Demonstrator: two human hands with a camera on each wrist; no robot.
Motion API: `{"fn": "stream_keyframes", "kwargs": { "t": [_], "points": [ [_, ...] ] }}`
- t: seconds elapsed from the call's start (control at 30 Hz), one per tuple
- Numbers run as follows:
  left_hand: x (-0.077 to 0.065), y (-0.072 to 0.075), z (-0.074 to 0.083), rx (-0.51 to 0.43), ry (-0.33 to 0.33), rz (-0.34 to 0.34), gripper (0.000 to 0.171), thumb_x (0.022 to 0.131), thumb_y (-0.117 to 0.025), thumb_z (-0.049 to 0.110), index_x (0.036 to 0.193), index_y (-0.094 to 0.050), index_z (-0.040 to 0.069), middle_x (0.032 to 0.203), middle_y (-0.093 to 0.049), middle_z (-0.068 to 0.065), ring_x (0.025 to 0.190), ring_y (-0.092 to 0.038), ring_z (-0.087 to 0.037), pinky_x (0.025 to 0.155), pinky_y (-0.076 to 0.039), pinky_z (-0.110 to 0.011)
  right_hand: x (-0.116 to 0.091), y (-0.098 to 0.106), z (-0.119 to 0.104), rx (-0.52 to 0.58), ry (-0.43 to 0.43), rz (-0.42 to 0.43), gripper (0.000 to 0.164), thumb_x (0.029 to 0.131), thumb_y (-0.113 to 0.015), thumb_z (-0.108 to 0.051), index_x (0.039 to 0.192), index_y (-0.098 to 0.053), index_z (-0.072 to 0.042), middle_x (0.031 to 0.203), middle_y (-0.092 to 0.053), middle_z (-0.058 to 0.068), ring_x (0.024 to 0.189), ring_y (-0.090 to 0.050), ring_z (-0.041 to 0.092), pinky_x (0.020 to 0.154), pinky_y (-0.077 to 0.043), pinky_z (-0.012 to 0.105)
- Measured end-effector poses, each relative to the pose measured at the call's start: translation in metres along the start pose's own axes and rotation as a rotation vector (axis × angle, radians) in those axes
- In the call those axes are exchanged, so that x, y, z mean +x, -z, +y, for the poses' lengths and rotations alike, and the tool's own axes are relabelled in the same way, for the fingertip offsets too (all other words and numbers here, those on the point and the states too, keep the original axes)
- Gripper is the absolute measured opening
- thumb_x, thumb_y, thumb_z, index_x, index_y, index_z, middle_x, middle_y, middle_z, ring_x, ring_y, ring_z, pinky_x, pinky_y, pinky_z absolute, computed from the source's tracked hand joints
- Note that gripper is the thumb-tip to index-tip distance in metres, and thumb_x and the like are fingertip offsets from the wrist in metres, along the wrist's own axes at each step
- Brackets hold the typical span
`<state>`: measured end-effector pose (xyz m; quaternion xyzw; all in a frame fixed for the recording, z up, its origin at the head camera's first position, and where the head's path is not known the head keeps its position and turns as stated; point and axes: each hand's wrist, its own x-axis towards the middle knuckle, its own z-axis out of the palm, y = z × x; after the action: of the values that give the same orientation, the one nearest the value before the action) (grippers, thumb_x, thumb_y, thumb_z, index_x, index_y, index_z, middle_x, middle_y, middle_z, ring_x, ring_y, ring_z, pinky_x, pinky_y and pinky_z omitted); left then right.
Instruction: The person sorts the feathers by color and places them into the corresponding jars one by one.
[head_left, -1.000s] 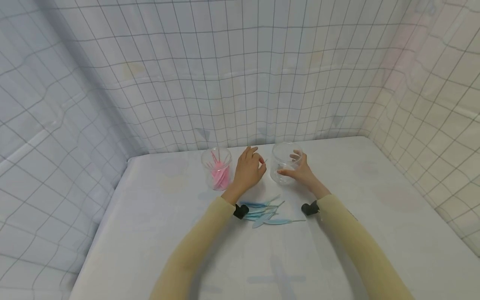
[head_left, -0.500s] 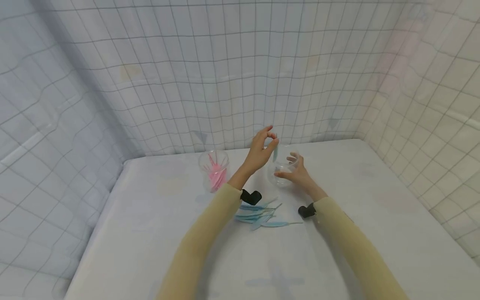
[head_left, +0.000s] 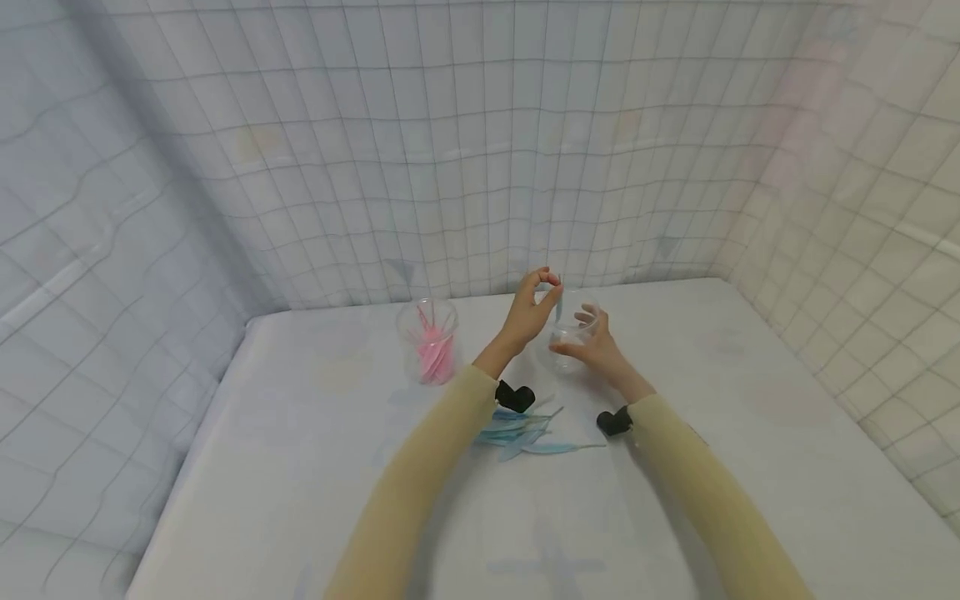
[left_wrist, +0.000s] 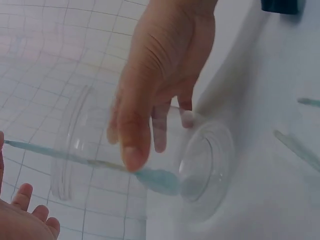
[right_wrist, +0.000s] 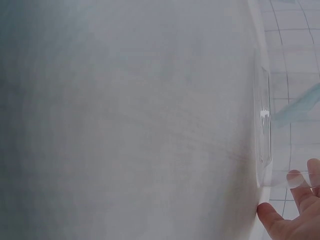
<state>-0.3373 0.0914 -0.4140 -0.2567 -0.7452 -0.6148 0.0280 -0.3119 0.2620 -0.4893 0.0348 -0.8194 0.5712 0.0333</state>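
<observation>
In the head view my left hand [head_left: 523, 318] pinches the thin upper end of a light blue feather [head_left: 558, 308] between thumb and forefinger. The feather hangs down into a clear round jar [head_left: 574, 332]. In the left wrist view its wide blue part [left_wrist: 159, 180] shows low in the jar through the see-through wall, near the base. My right hand [head_left: 602, 348] holds the jar's right side, thumb in front and fingers behind. Under the left wrist lie several more blue feathers [head_left: 551, 448] on the white table, partly covered by the sleeve.
To the left stands a second clear jar [head_left: 411, 329] with several pink feathers [head_left: 435, 354] in it. A white gridded curtain [head_left: 480, 150] rises behind the table [head_left: 300, 467] and at both sides. A black wrist camera [head_left: 516, 397] sits on the left wrist.
My left hand rose and moved right from between the jars, bringing the blue feather over the second jar, then lowered it inside. The right hand stays around that jar.
</observation>
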Motion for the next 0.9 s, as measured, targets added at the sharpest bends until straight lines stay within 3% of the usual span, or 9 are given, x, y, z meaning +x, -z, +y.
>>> {"fn": "stream_keyframes", "kwargs": {
  "t": [0.17, 0.4, 0.53, 0.73, 0.9],
  "points": [
    [-0.015, 0.017, -0.015, 0.072, 0.058, -0.020, 0.028, 0.097, -0.056, 0.024, 0.119, -0.054, 0.005, 0.145, -0.037, -0.010, 0.136, -0.027, -0.021, 0.108, -0.022, -0.044, 0.001, 0.001, 0.001, -0.020, 0.000, 0.004, 0.104, 0.073, -0.082, -0.040, 0.145, -0.011, -0.013, 0.147, -0.029, 0.016, 0.132, -0.029, 0.034, 0.104, -0.026, 0.050],
    [-0.047, 0.043, -0.031, 0.234, 0.023, -0.065, 0.025, 0.094, -0.061, 0.026, 0.108, -0.059, 0.005, 0.141, -0.043, -0.012, 0.133, -0.031, -0.025, 0.108, -0.022, -0.046, 0.002, 0.001, -0.002, -0.025, -0.018, 0.003, 0.103, 0.075, -0.082, -0.034, 0.145, -0.010, -0.012, 0.148, -0.027, 0.016, 0.134, -0.026, 0.035, 0.106, -0.023, 0.049],
    [-0.064, 0.047, -0.033, 0.326, 0.034, -0.182, 0.021, 0.091, -0.066, 0.027, 0.101, -0.064, 0.009, 0.143, -0.040, -0.015, 0.135, -0.029, -0.032, 0.107, -0.019, -0.054, 0.001, 0.001, -0.006, -0.022, -0.016, 0.013, 0.098, 0.077, -0.081, -0.025, 0.145, -0.011, -0.011, 0.148, -0.028, 0.017, 0.134, -0.027, 0.035, 0.107, -0.023, 0.049],
    [-0.081, 0.042, -0.037, 0.463, 0.064, -0.408, 0.019, 0.088, -0.069, 0.031, 0.099, -0.069, 0.015, 0.151, -0.027, -0.016, 0.137, -0.016, -0.041, 0.104, -0.011, -0.063, 0.002, 0.002, -0.006, -0.033, -0.025, 0.005, 0.098, 0.077, -0.081, -0.027, 0.145, -0.011, -0.013, 0.148, -0.028, 0.017, 0.133, -0.027, 0.033, 0.106, -0.024, 0.050],
    [-0.087, 0.033, -0.045, 0.577, 0.035, -0.498, 0.015, 0.087, -0.069, 0.033, 0.096, -0.072, 0.020, 0.152, -0.027, -0.013, 0.138, -0.013, -0.044, 0.105, -0.011, -0.061, 0.000, 0.001, -0.006, -0.042, -0.038, -0.002, 0.100, 0.076, -0.081, -0.031, 0.145, -0.010, -0.013, 0.148, -0.027, 0.017, 0.134, -0.026, 0.034, 0.106, -0.023, 0.051]
  ]
}}
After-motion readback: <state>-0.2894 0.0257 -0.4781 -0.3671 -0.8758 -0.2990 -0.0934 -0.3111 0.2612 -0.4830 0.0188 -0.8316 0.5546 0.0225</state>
